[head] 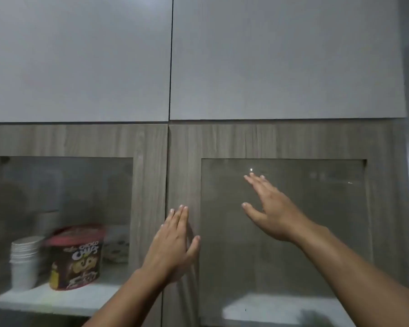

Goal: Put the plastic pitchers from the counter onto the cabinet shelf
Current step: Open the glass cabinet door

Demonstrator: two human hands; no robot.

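No plastic pitchers in view as two bare hands meet closed cabinet doors.

Likely light, stiff and smooth, the pitchers are best lifted by their handles. The left hand [172,241] lies flat and empty on the grey wood-grain, glass-paned right door [184,161]; the right hand [269,208], fingers spread, holds nothing over its glass pane [316,232].

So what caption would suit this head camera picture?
Both empty hands, left and right, reach toward closed glass-front cabinet doors.
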